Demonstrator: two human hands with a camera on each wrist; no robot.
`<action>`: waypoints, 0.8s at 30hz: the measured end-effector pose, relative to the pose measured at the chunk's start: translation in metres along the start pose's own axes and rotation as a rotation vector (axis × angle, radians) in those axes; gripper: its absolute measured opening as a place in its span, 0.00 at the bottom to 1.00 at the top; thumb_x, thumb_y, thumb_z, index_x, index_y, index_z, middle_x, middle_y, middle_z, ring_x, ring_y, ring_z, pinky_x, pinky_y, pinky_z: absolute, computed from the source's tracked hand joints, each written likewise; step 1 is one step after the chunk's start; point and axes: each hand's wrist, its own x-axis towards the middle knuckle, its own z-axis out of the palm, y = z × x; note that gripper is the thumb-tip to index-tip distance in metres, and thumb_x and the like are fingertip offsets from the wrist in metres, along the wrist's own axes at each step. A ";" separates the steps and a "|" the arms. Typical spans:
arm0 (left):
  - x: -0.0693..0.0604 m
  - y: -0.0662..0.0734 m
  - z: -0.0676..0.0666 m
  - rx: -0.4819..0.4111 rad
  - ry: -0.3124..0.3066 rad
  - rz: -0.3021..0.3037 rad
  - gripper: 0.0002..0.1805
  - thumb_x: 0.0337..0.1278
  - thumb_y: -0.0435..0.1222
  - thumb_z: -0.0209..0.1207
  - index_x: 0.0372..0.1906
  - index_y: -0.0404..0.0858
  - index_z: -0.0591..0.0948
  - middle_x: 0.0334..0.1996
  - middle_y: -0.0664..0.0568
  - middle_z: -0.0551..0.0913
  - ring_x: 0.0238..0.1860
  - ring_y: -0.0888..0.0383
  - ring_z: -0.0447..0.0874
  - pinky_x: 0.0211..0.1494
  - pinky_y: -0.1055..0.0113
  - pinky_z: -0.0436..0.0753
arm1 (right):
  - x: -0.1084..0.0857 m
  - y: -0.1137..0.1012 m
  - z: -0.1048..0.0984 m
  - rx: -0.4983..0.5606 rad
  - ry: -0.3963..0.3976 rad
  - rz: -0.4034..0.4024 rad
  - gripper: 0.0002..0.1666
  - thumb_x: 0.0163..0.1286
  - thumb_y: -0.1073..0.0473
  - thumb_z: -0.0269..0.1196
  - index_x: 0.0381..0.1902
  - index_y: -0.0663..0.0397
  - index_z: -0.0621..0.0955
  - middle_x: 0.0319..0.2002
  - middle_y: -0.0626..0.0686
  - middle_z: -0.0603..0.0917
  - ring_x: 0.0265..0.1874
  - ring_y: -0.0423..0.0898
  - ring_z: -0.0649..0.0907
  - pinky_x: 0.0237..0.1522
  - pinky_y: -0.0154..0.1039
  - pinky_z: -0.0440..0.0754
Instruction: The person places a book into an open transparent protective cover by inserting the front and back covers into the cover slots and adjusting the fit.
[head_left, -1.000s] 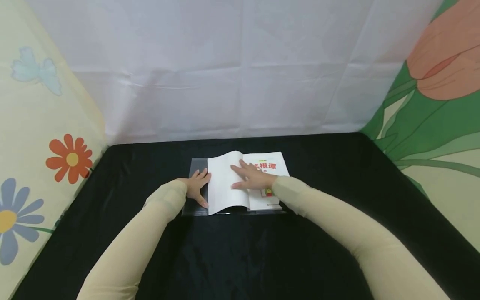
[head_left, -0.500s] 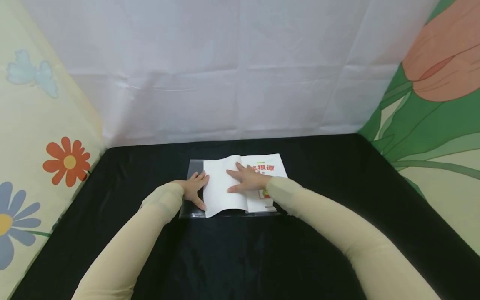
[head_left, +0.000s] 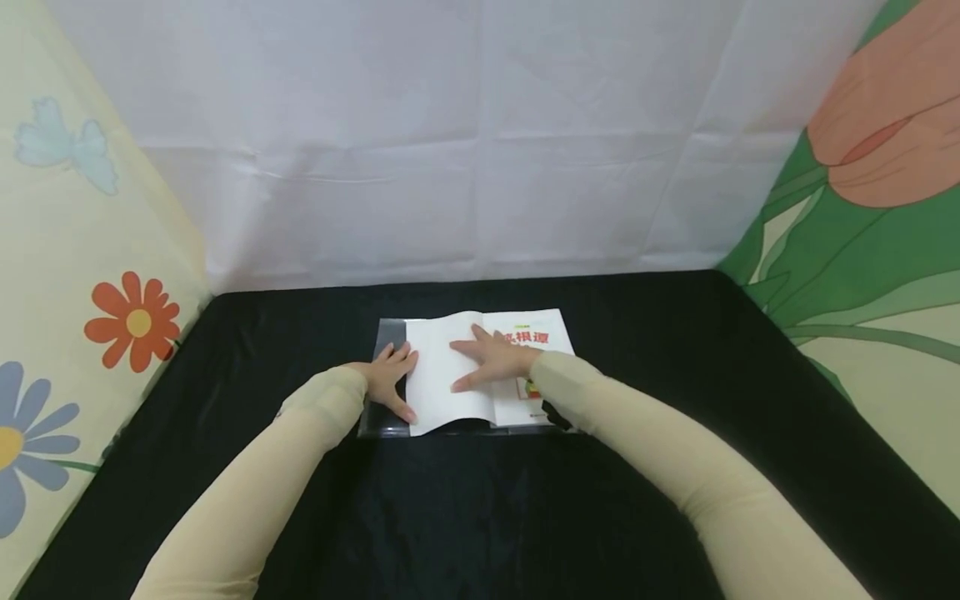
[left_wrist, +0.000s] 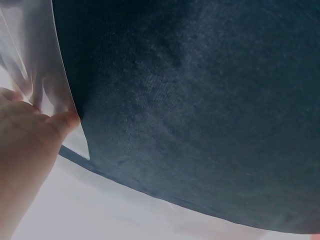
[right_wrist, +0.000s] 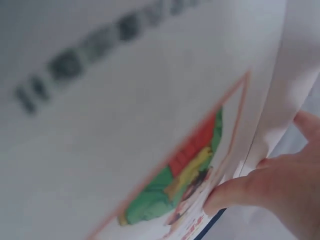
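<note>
An open book lies on the black cloth in the head view, its blank left page [head_left: 442, 375] bulging a little and its right page [head_left: 555, 321] printed with red characters and a picture [right_wrist: 190, 175]. A clear plastic cover [head_left: 392, 333] extends past the left page, also seen in the left wrist view as a transparent sheet [left_wrist: 37, 45]. Fingers spread, my left hand [head_left: 387, 379] rests on that cover and touches the page's left edge. My right hand [head_left: 495, 360] lies with spread fingers on the blank page near the fold, its wrist over the printed page.
Black cloth [head_left: 450, 517] covers the table around the book. A white sheet [head_left: 480, 150] hangs behind it. Flower-patterned panels stand at the left [head_left: 52, 275] and right [head_left: 885, 292].
The blank page lies flatter than a second ago, its bulge lower. My right hand has slid slightly left on it; my left hand has barely moved.
</note>
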 end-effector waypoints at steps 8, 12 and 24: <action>0.001 -0.001 0.003 0.058 0.034 -0.005 0.62 0.49 0.56 0.68 0.77 0.35 0.43 0.77 0.40 0.35 0.75 0.36 0.27 0.72 0.41 0.42 | -0.001 -0.002 0.003 0.032 0.026 0.019 0.48 0.62 0.38 0.65 0.76 0.43 0.60 0.77 0.62 0.35 0.73 0.68 0.38 0.69 0.63 0.40; 0.001 -0.002 0.006 0.042 0.040 -0.003 0.61 0.49 0.55 0.68 0.77 0.35 0.44 0.77 0.40 0.35 0.75 0.36 0.27 0.73 0.41 0.42 | -0.001 -0.006 0.010 0.029 0.041 0.075 0.50 0.60 0.36 0.66 0.75 0.40 0.61 0.77 0.59 0.33 0.72 0.69 0.37 0.67 0.68 0.44; -0.001 -0.004 0.007 0.024 0.051 0.009 0.62 0.49 0.55 0.69 0.77 0.34 0.43 0.77 0.38 0.34 0.74 0.35 0.27 0.73 0.42 0.42 | -0.004 -0.006 0.012 -0.020 0.053 0.050 0.55 0.62 0.34 0.63 0.78 0.44 0.52 0.77 0.59 0.33 0.73 0.68 0.37 0.67 0.67 0.40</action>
